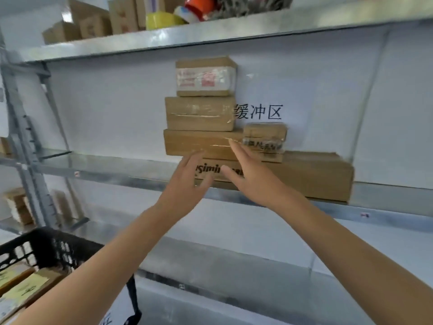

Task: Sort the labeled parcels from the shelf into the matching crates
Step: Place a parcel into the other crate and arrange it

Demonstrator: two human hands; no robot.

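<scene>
Hands up at mid shelf: left hand and right hand both spread, empty, just in front of parcel stack. Black crate w/ parcels sits bottom left, well apart.

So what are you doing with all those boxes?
A person is reaching up with both hands toward a stack of cardboard boxes on a metal shelf. The left hand and right hand are open and empty, in front of the lower boxes, not gripping anything yet. A paper sign hangs on the wall behind the stack. At the lower left is a black crate that already holds a few parcels.
</scene>
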